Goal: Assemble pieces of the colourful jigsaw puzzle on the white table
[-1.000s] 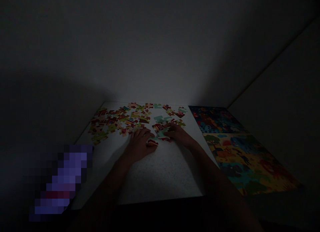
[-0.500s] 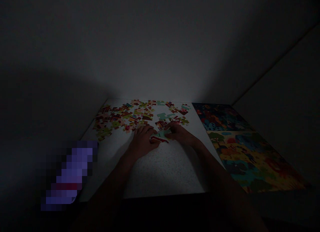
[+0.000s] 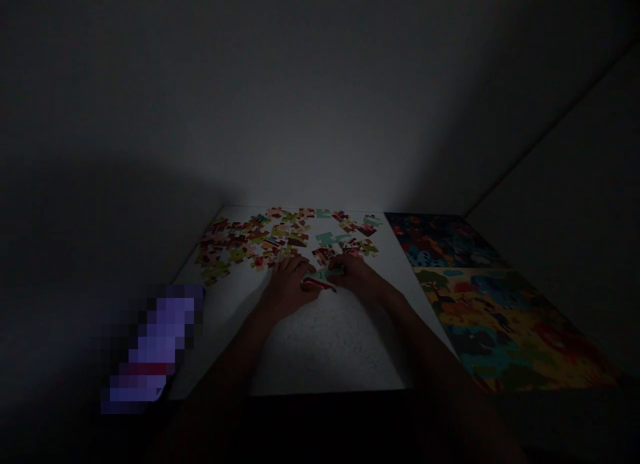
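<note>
Head view showed left hand (image 3: 287, 289) and right hand (image 3: 358, 277) resting on the table (image 3: 320, 347), both touching joined puzzle pieces (image 3: 323, 279) just near of the loose pile (image 3: 255, 237); grip too dark to tell

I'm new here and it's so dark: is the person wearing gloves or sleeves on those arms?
No. The left hand and right hand are bare, and the forearms show no sleeve, glove or watch. It is too dim to tell whether there are rings.

Dim room, bare wall (image 3: 310, 104), white table (image 3: 325, 344)
</note>
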`<move>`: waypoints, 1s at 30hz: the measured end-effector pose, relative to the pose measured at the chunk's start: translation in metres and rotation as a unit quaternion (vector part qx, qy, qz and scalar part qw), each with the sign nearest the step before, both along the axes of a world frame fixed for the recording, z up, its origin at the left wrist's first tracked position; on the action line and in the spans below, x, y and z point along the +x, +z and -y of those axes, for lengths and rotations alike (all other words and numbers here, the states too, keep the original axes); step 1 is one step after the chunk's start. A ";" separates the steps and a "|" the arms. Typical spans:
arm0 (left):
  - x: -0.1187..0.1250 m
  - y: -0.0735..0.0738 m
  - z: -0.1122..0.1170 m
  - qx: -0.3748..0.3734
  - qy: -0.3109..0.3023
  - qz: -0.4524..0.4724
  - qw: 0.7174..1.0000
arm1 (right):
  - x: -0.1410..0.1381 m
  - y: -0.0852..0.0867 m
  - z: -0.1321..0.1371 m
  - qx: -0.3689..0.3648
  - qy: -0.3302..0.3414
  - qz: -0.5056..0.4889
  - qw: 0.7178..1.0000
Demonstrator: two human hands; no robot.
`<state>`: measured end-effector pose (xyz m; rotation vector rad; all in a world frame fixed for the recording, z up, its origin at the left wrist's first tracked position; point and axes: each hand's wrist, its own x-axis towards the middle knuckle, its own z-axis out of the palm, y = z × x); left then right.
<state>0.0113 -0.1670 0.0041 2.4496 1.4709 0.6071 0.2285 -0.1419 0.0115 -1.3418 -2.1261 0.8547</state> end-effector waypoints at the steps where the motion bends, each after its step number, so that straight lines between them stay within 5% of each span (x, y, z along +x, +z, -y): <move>1: 0.000 0.000 0.000 0.001 0.001 0.001 1.000 | 0.000 0.000 0.000 0.004 0.001 0.006 1.000; 10: -0.001 -0.002 0.001 0.015 -0.010 0.002 1.000 | -0.006 -0.005 -0.004 0.015 0.015 0.023 1.000; 16: 0.000 -0.002 0.002 0.016 -0.002 0.007 1.000 | 0.002 -0.015 -0.019 0.072 -0.129 -0.050 0.988; 21: 0.000 0.001 0.003 0.028 -0.021 0.000 0.999 | 0.006 -0.019 -0.028 0.101 -0.175 -0.032 0.979; 30: 0.000 -0.003 0.001 0.024 -0.025 0.002 0.999 | -0.005 -0.007 -0.031 0.115 -0.123 0.095 0.981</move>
